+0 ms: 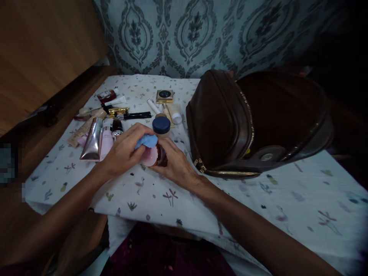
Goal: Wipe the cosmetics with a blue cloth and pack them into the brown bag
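My left hand (128,147) is closed on a bunched blue cloth (146,141), which lies against the top of a small jar. Tipped on its side, the jar (150,156) turns a pink round face to the left and shows a dark brownish body. My right hand (175,163) wraps that body from the right, so much of it is hidden. Just beyond both hands stands a jar with a dark blue lid (161,125). A silver-pink tube (93,140) and a pink bottle (106,142) lie left of my left hand.
A large brown leather bag (224,126) with gold zippers fills the table's right side. Farther back are a gold compact (165,96), a white-capped tube (175,114), a black pen-like item (138,115) and a dark red bottle (107,96). A wooden cabinet (51,46) borders the left.
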### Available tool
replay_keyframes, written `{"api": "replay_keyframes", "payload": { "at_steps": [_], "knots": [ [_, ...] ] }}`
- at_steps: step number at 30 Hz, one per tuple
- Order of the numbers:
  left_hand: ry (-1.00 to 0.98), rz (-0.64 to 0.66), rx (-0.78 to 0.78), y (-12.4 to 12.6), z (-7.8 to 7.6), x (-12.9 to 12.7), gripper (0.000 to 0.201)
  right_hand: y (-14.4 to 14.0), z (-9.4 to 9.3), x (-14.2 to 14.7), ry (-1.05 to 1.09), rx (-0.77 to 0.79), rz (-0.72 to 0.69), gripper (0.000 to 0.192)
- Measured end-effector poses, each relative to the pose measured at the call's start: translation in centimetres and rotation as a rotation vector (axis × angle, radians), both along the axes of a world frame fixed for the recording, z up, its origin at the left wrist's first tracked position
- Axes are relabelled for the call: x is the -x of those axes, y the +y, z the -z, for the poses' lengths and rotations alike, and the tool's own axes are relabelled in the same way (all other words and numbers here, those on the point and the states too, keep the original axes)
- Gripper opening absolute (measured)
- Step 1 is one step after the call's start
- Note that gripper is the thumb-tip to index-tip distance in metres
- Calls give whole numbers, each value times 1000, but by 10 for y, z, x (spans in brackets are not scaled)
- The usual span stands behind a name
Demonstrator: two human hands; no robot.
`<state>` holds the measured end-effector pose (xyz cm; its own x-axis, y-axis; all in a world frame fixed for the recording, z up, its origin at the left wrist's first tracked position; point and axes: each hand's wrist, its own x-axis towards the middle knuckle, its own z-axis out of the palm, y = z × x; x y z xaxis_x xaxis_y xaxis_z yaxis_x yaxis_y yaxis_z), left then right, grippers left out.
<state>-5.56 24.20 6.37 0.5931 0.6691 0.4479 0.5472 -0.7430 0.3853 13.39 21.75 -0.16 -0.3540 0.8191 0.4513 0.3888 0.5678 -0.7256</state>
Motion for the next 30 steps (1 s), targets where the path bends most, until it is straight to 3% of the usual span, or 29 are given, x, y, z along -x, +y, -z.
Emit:
{"api": "replay_keyframes", "payload": {
  "at_steps": [4,12,15,18,20,23,30],
  "knots": [
    [-27,-115,139,4,5,4,19,1,3,1,52,-25,-13,65],
    [-198,-300,416,-8,23,14,25,-4,-6,6,341,279,-7,63],
    [-259,-331,501,-16,25,13,24,-3,-5,8,475,355,17,70],
    [-267,-305,552,-29,24,8,23,-2,-2,9,483,328,99,77],
    [-241,-266,500,-36,23,5,19,-1,0,7,436,261,169,78],
    [-199,-215,305,-43,20,3,12,-1,1,4,359,166,228,76],
    [-143,-168,46,-38,8,8,12,-4,-2,0,146,28,135,75]
  ]
}}
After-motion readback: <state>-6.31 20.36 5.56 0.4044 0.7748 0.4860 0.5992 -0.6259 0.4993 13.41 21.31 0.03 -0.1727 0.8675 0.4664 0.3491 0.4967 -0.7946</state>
